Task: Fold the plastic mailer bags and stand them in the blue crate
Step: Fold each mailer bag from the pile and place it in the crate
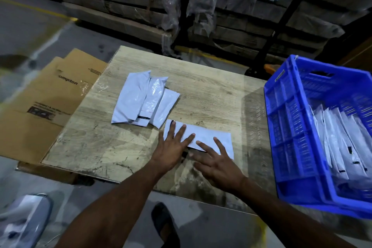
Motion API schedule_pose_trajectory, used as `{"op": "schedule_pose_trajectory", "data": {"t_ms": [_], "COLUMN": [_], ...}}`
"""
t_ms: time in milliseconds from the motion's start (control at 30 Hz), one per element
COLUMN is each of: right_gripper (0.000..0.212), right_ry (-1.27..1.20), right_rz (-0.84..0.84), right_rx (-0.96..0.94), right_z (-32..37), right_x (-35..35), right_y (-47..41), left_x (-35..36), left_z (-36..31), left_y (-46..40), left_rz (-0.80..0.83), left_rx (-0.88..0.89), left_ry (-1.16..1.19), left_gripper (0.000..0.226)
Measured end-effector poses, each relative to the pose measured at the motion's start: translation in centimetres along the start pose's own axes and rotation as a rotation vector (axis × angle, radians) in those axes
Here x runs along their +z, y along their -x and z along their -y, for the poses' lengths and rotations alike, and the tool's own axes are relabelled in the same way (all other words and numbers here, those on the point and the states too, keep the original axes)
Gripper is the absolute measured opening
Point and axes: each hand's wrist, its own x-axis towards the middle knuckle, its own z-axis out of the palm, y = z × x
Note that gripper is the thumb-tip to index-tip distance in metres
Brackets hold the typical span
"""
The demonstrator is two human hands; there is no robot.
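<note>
Flattened brown cardboard box (50, 102) lies at the left edge of the worn wooden bench (211, 94). Next, a pile of folded grey plastic mailer bags (141, 98). Both hands press flat, fingers spread, gripping nothing: left hand (171, 147) and right hand (217, 165) on one flat grey plastic mailer bag (203, 137). Far right, the blue plastic crate (291, 127) has folded white bags (342, 139) standing inside.

left hand (171, 150) flat, right hand (218, 162) splayed
</note>
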Motion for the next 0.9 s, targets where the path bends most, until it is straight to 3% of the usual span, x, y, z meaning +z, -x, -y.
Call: {"op": "schedule_pose_trajectory", "data": {"t_ms": [200,400,567,733,900], "right_gripper": [0.031,0.022,0.043,0.037,0.033], "right_ry": [0.098,-0.014,-0.106,-0.143,-0.123], "right_rz": [0.078,0.108,0.07,-0.021,-0.082], "right_rx": [0.043,0.16,0.377,0.503,0.571], "right_z": [-2.3,-6.6,-9.9,-12.0,-14.5], "right_x": [1.2,-2.5,-4.1,-7.0,-10.6], "right_y": [-1.2,-1.7,0.1,1.0,1.8], "left_x": [-1.6,1.2,3.1,2.6,-1.7], "left_z": [-0.8,-0.5,-1.1,-1.7,-5.7], "left_y": [-0.8,-0.4,-0.5,-2.1,-5.8], "left_rz": [0.0,-0.362,-0.23,-0.132,-0.226], "left_rx": [0.079,-0.053,-0.077,-0.069,0.03], "left_ry": [0.085,0.153,0.007,-0.023,-0.038], "left_gripper": [0.069,0.075,0.076,0.072,0.069]}}
